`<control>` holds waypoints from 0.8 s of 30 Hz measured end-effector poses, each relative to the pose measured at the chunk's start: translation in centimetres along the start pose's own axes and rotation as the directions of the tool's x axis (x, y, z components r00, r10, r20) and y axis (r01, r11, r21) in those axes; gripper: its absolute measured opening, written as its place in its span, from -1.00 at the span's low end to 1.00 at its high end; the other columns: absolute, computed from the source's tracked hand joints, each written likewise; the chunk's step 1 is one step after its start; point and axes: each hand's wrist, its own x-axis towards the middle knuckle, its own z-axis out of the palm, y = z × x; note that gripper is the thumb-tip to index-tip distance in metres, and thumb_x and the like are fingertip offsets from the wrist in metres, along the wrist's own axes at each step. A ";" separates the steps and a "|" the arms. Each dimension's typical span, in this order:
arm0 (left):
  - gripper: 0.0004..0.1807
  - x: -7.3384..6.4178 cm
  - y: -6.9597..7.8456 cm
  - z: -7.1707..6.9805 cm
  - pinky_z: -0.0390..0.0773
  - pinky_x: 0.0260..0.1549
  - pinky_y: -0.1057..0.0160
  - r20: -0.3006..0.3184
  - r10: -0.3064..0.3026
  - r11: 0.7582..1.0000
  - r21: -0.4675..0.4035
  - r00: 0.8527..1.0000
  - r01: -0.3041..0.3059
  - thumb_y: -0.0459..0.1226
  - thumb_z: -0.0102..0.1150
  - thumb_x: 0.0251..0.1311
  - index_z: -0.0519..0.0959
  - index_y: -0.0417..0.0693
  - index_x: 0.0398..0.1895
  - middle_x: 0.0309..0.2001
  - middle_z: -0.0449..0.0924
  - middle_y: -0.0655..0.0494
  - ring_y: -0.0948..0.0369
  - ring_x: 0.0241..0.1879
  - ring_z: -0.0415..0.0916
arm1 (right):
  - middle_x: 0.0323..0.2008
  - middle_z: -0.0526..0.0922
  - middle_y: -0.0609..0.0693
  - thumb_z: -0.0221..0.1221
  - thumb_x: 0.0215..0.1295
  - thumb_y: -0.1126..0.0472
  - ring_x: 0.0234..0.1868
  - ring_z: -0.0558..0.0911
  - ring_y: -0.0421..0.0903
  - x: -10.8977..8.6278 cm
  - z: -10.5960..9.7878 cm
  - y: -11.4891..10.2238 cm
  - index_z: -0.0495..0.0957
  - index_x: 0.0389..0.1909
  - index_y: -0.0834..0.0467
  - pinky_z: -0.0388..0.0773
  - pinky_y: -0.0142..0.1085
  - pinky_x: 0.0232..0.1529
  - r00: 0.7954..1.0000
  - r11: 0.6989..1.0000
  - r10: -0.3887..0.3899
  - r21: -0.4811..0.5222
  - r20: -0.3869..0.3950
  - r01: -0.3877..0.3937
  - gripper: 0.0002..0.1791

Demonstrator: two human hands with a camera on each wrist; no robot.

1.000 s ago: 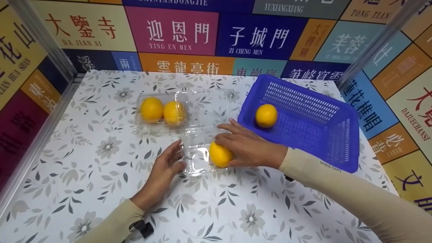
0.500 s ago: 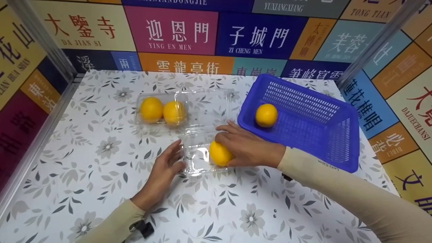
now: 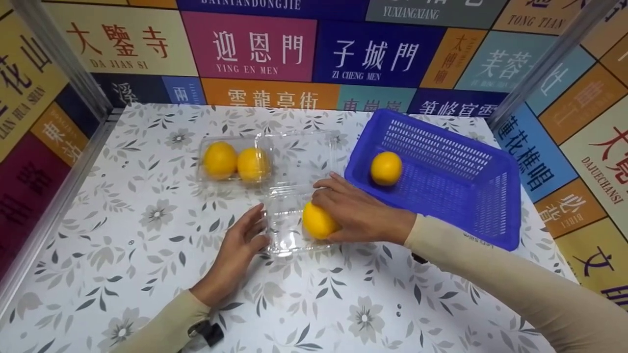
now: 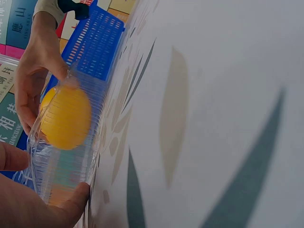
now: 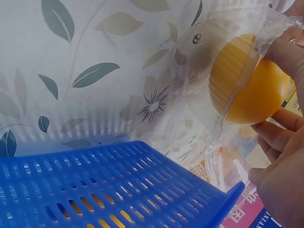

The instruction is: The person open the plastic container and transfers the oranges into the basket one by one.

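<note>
My right hand (image 3: 355,211) grips an orange (image 3: 318,221) in the right half of a clear plastic clamshell box (image 3: 284,242). Thumb and fingers lie around the fruit, covering its right side in the head view. From the right wrist, the same orange (image 5: 254,80) shows partly through the transparent wall. At the box's left side, my left hand (image 3: 240,245) touches the wall with fingertips and thumb. Up close in the left wrist view, the thumb (image 4: 71,206) lies low against the plastic and a finger is near the rim. A clear plastic section (image 3: 301,157) extends behind the box.
Another clear box (image 3: 200,176) holds two oranges at the back left, overlapping the clear plastic section. To the right stands a blue-purple slotted basket (image 3: 512,206) with one orange (image 3: 386,168) inside. Lettered panels (image 3: 250,46) border the floral-covered table (image 3: 162,274).
The gripped orange shifts very slightly away from me and left with my right hand still around it. My left hand stays at the box's side.
</note>
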 end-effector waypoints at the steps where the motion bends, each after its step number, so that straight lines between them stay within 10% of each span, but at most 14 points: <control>1: -0.18 0.0 0.0 0.0 0.48 0.46 0.09 0.001 0.002 1.000 0.003 1.000 -0.002 -0.53 0.13 0.48 0.18 -0.11 0.77 0.68 0.23 -0.18 -0.10 0.63 0.28 | 0.26 0.66 0.09 0.56 0.30 -0.14 0.61 0.33 0.13 0.0 -0.1 0.0 0.53 0.32 0.20 -0.14 0.12 0.76 1.000 1.000 0.000 -0.001 -0.009 0.000 -0.24; 24: -0.17 0.0 -0.1 0.1 0.43 0.53 -0.03 0.007 0.002 1.000 -0.002 1.000 -0.002 -0.53 0.12 0.46 0.18 -0.09 0.77 0.68 0.25 -0.17 -0.09 0.63 0.27 | 0.33 0.63 0.14 0.62 0.20 -0.15 0.59 0.32 0.13 -0.2 -0.9 -1.2 0.53 0.32 0.20 -0.10 0.11 0.76 0.994 0.996 0.070 0.057 -0.087 -0.065 -0.17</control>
